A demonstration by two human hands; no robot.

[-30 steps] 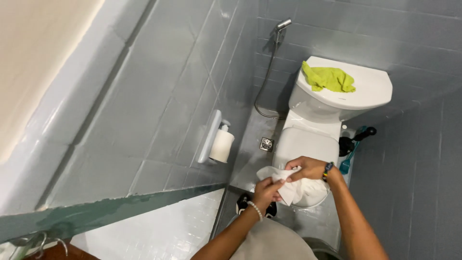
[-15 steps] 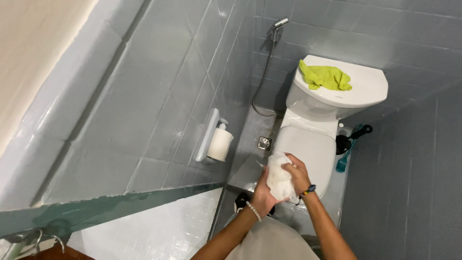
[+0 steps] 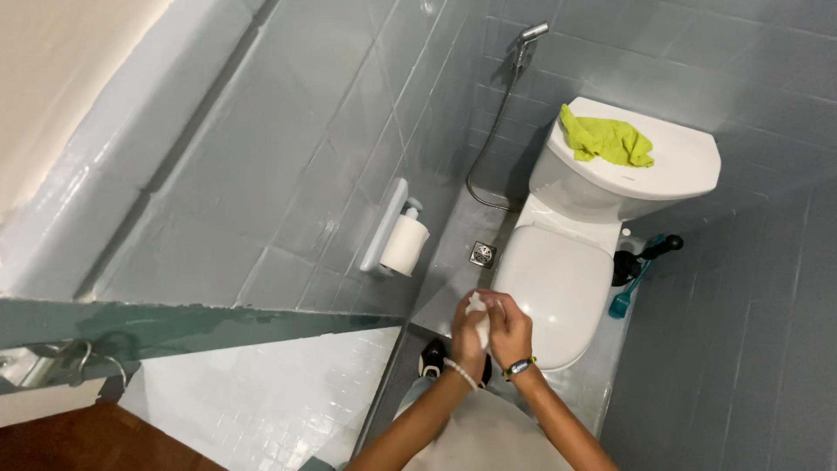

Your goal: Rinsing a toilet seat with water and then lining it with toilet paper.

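Your left hand (image 3: 468,330) and right hand (image 3: 510,331) press together, fingers curled tight around a crumpled white tissue (image 3: 478,311), held just above the closed toilet lid (image 3: 549,283).

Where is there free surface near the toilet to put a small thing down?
The closed toilet lid is bare beyond both hands, which squeeze a white tissue wad. The tank top is free right of the green cloth. Floor by the brushes is crowded.
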